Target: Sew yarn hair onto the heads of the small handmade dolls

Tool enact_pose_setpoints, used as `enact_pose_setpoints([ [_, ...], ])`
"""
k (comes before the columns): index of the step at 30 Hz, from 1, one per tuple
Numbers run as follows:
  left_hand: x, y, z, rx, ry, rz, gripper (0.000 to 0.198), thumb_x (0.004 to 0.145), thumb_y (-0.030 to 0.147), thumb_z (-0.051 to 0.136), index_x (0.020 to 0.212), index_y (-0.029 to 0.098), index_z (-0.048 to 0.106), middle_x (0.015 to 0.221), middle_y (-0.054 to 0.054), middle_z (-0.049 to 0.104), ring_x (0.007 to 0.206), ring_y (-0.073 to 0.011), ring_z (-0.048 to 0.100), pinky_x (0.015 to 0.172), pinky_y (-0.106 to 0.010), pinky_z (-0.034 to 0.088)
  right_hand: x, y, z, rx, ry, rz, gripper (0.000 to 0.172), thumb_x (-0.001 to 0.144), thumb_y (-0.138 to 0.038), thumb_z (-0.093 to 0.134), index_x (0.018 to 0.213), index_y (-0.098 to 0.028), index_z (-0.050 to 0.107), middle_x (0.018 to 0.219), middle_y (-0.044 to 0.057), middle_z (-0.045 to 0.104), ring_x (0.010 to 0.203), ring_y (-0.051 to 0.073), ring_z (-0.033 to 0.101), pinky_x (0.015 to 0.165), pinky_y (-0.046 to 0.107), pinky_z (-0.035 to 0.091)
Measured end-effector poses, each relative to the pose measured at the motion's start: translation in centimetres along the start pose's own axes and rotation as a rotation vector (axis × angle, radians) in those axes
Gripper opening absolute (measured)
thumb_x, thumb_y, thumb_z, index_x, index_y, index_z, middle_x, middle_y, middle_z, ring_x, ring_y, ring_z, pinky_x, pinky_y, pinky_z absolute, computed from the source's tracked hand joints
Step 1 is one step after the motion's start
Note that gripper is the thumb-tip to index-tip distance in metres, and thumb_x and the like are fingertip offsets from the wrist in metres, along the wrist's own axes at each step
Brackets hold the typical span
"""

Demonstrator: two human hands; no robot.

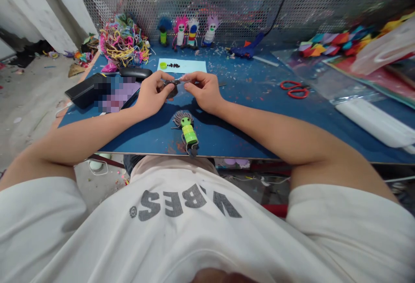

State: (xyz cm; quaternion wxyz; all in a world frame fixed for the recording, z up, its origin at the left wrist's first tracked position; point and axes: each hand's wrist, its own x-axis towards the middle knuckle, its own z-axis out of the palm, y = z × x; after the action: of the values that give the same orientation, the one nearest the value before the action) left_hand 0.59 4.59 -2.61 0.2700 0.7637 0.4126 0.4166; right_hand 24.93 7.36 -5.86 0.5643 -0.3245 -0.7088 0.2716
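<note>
Both hands meet upper centre of the frame, over the blue desk [253, 101]. Left hand [154, 92]: grip closed, thumb against fingers, on a small dark piece [171, 89]; too small to ID. Right hand [205, 90]: fingertips curled in close at a bit of clear film [181, 78] next to that piece; can't tell if they're actually clamped on it. Reads as left steadying, right doing the fine work. Forearms splayed wide, probably to keep the hands out of each other's way.

Green-and-yellow doll [189, 133] lies face up between the forearms, feet at the near desk edge: likely parked in easy reach, but also where a sleeve or wrist could knock it off. Pale blue card [196, 66] just beyond the hands carries a lime disc [163, 65] and black bits [175, 65]; looks like a tray to keep small parts from scattering.

Left side is crowded: phone [121, 97], black box [84, 90], dark oblong case [136, 73], yarn heap [123, 43]. Four dolls along the back. Blue glue gun [248, 50] upper centre-right, red-handled scissors [294, 89] to the right, well clear of both hands.
</note>
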Motion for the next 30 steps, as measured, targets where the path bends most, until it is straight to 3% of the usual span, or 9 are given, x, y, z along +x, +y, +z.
enact_pose_setpoints([
  [4,0.5,-0.5,0.1,0.017,0.151,0.109,0.011,0.105,0.033,0.081,0.105,0.022,0.081,0.074,0.000,0.071,0.067,-0.0172,0.062,0.068,-0.032,0.050,0.0,-0.1,0.3,0.049,0.038,-0.032,0.031,0.101,-0.054,0.087,0.107,-0.024,0.093,0.105,0.006,0.088,0.086,0.020,0.070,0.077,0.036,0.057],
  [8,0.4,-0.2,-0.2,0.020,0.170,0.158,0.013,0.101,0.028,0.080,0.090,0.021,0.081,0.082,-0.003,0.080,0.072,-0.0167,0.065,0.070,-0.032,0.049,0.1,-0.1,0.2,0.070,-0.001,-0.011,0.039,0.102,-0.062,0.094,0.095,-0.024,0.088,0.088,0.003,0.080,0.076,0.018,0.062,0.072,0.036,0.052],
  [12,0.3,-0.1,-0.4,0.036,0.145,0.148,0.012,0.100,0.024,0.078,0.089,0.020,0.082,0.082,-0.003,0.079,0.072,-0.0162,0.065,0.069,-0.031,0.047,0.2,0.1,-0.1,0.100,-0.128,0.046,0.051,0.090,-0.069,0.106,0.088,-0.024,0.083,0.079,0.000,0.072,0.073,0.017,0.054,0.069,0.034,0.046],
  [18,0.9,-0.8,-0.4,0.070,0.151,0.147,0.017,0.101,0.021,0.081,0.085,0.021,0.075,0.075,-0.001,0.070,0.067,-0.0151,0.059,0.065,-0.031,0.043,0.2,0.2,-0.2,0.117,-0.096,0.043,0.038,0.092,-0.061,0.103,0.100,-0.025,0.092,0.078,-0.001,0.067,0.073,0.016,0.049,0.069,0.034,0.041],
  [25,1.4,-2.2,-0.3,-0.096,0.101,0.143,0.028,0.112,0.049,0.078,0.102,0.024,0.072,0.077,0.000,0.069,0.063,-0.0152,0.063,0.062,-0.029,0.051,0.4,0.5,-0.6,0.083,-0.190,-0.055,0.034,0.099,-0.057,0.092,0.120,-0.030,0.096,0.092,0.000,0.069,0.084,0.019,0.055,0.085,0.039,0.047],
  [30,1.4,-2.7,-0.5,-0.125,0.065,0.097,0.035,0.114,0.057,0.078,0.107,0.023,0.074,0.081,-0.002,0.074,0.063,-0.0167,0.069,0.061,-0.030,0.060,0.5,1.0,-0.9,0.041,-0.319,-0.088,0.053,0.102,-0.068,0.091,0.143,-0.035,0.091,0.110,0.003,0.072,0.102,0.023,0.064,0.091,0.039,0.051],
])
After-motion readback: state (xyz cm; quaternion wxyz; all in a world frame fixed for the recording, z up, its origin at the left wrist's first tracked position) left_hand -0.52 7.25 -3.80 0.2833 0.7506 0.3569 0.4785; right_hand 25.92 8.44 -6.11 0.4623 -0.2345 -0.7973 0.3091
